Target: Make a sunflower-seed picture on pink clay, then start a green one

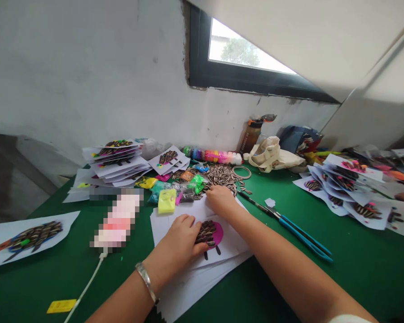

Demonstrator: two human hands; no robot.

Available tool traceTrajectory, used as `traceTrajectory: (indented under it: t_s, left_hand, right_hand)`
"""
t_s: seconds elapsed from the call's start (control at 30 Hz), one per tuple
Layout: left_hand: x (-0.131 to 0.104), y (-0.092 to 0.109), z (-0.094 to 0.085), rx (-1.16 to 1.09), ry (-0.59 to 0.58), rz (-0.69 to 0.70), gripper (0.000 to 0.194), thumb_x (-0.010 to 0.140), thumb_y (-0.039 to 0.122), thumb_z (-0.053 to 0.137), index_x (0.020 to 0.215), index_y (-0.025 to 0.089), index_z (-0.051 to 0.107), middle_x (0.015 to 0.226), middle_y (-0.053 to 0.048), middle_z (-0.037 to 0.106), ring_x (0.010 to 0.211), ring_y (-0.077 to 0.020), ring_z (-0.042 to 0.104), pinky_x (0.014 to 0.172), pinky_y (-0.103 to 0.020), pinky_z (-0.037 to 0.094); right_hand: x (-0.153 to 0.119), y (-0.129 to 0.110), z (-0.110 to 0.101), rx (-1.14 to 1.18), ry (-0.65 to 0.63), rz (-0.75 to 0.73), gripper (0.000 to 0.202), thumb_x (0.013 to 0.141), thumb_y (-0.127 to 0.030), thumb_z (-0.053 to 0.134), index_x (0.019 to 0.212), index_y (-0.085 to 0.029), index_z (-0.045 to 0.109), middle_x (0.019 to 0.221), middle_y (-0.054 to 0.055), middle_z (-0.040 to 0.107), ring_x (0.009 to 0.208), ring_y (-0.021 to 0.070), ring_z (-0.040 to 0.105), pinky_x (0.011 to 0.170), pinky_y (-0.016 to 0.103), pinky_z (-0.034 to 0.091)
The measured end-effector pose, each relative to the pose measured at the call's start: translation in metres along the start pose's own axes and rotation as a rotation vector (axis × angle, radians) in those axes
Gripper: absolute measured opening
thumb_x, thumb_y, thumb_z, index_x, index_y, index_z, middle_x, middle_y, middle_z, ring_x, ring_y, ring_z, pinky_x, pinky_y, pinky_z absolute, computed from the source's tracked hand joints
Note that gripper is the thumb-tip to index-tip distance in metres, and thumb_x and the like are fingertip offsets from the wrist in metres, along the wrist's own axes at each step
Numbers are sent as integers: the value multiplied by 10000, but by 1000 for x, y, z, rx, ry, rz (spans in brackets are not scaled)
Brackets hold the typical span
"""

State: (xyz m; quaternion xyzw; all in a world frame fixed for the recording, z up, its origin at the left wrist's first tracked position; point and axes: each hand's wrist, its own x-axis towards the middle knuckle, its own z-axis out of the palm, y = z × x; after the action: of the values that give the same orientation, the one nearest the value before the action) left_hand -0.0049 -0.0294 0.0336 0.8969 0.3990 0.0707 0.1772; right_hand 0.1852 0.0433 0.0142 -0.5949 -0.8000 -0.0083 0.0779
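Note:
My left hand (180, 237) lies on a white sheet (234, 237), its thumb and fingers apart around one side of a seed picture (207, 233). The picture has striped sunflower seeds set on a magenta round shape, with dark seeds like legs below. My right hand (222, 200) reaches past the picture to the near edge of a heap of sunflower seeds (222, 174). Its fingers are curled together, and whatever is between the fingertips is hidden. Packets of coloured clay, among them a yellow packet (167, 201), lie left of my right hand.
Long blue-handled tweezers (305, 237) and a black pen-like tool (252, 200) lie on the right. Stacks of seed pictures (117, 163) stand at the left and right. A bottle (251, 137) and cloth bag (272, 154) stand by the wall. A white cable (87, 285) crosses the green table.

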Motion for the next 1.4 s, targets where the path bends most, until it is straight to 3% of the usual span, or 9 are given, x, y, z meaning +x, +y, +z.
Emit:
traceTrajectory:
  t_s: [0.17,0.33,0.47,0.57,0.83,1.2,1.4]
  left_hand:
    - [1,1,-1,10,-12,-7,348,868,446,623,1099,186,638,1067,-107,601,1092,-303,508,970,-442,433]
    - [1,-1,3,23,6,-2,359,865,433,639,1114,175,630,1091,-115,597,1100,-300,508,986,-440,425]
    - [1,4,0,39,-13,-7,359,865,449,640,1080,161,645,1070,-117,602,1089,-299,519,982,-440,431]
    - [2,6,-3,43,-18,0,337,868,423,641,1083,163,649,1073,-113,607,1097,-296,519,988,-442,428]
    - [5,2,-2,23,-24,1,354,856,375,664,1134,158,641,1128,-125,607,1126,-301,513,997,-437,422]
    - [5,5,-3,49,-57,-11,339,879,400,635,1112,154,636,1126,-128,589,1135,-304,496,995,-442,417]
    - [5,3,-1,54,-48,-2,326,873,394,644,1105,166,639,1091,-111,595,1110,-294,503,983,-430,421]
  right_hand:
    - [-4,-1,-4,-15,31,42,168,838,-82,519,878,-125,677,913,155,676,891,239,635,781,311,435]
    - [-50,13,-20,51,157,154,219,934,-126,379,938,-153,596,957,114,648,914,204,596,807,289,433]
    - [-98,13,-17,535,178,264,132,891,-202,439,814,-217,545,642,-30,563,582,137,523,557,235,393]
    - [-114,4,-8,761,136,309,112,841,-191,473,769,-223,551,599,-48,543,562,130,509,542,230,378]
    - [-108,-11,-7,874,109,57,168,822,-108,513,774,-193,650,731,-24,625,690,117,554,645,215,402]
    - [-110,-12,-6,949,29,41,235,789,-50,520,807,-188,710,721,-27,662,668,102,571,621,188,402]
    - [-108,-13,-4,813,74,12,256,764,4,527,783,-186,698,765,-5,621,727,117,567,672,208,415]
